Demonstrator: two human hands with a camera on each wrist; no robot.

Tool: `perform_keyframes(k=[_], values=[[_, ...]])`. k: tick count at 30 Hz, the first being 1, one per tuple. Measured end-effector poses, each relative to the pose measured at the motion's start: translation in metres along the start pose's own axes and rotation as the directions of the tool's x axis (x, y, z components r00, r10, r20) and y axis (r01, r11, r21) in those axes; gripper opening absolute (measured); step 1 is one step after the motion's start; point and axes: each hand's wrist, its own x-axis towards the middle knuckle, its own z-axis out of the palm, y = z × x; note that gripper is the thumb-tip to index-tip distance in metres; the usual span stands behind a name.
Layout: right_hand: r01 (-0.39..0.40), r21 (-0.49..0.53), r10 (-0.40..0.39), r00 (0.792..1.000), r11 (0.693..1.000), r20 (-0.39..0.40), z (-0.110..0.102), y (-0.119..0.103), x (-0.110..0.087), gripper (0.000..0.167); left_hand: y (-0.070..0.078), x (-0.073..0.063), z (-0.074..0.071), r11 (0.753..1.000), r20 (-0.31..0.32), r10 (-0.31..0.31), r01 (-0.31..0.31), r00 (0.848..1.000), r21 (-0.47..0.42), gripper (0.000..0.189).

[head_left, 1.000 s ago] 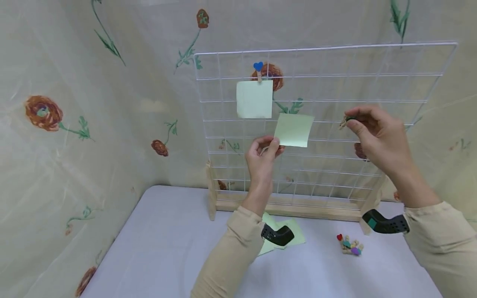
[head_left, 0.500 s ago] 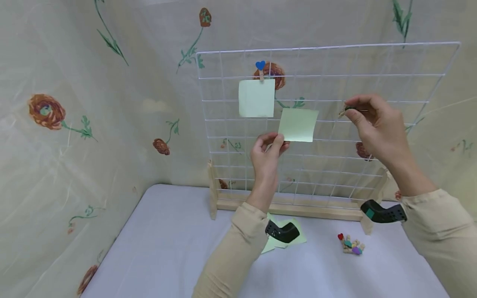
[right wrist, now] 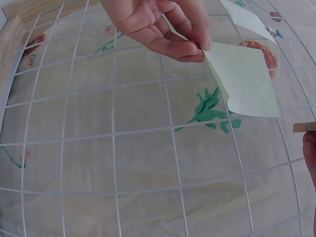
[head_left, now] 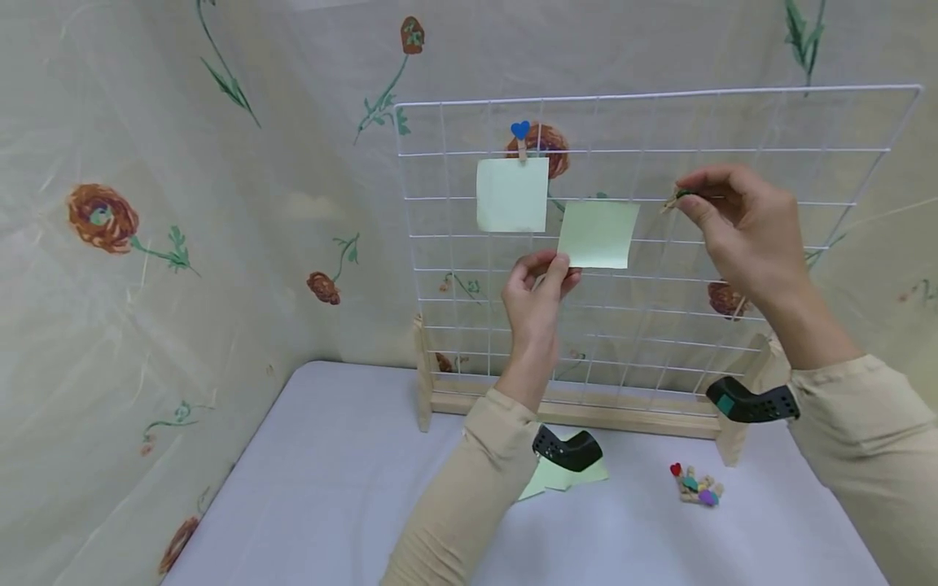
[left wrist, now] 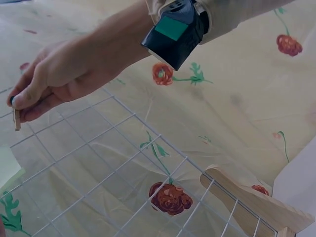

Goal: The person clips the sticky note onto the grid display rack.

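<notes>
My left hand (head_left: 536, 305) pinches a pale green sticky note (head_left: 599, 234) by its lower left corner, between thumb and fingers. The note stands upright in front of the white wire grid (head_left: 659, 309), its top edge near a horizontal wire. To its right, my right hand (head_left: 751, 232) pinches a small wooden clothespin (right wrist: 300, 127) with a dark green decoration, its tip towards the note but apart from it. Another note (head_left: 511, 195) hangs at the upper left of the grid from a clothespin with a blue heart (head_left: 521, 130).
On the white table (head_left: 308, 488) under my left forearm lie several green notes (head_left: 579, 472). A small pile of decorated clothespins (head_left: 699, 488) lies to the right. Wooden feet (head_left: 423, 374) hold the grid up, in front of a flower-patterned curtain (head_left: 256, 203).
My left hand has raised the note along the grid and a little to the right. My right hand has risen too, still holding the clothespin. The view has shifted slightly.
</notes>
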Motion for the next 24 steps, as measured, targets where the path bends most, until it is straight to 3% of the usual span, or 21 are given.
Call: perform_keyframes(k=[24], values=[[0.047, -0.032, -0.048, 0.998, 0.998, -0.031, 0.003, -0.010, 0.026, 0.019, 0.006, 0.009, 0.017, 0.999, -0.014, 0.024, -0.024, 1.000, -0.048, 0.010]])
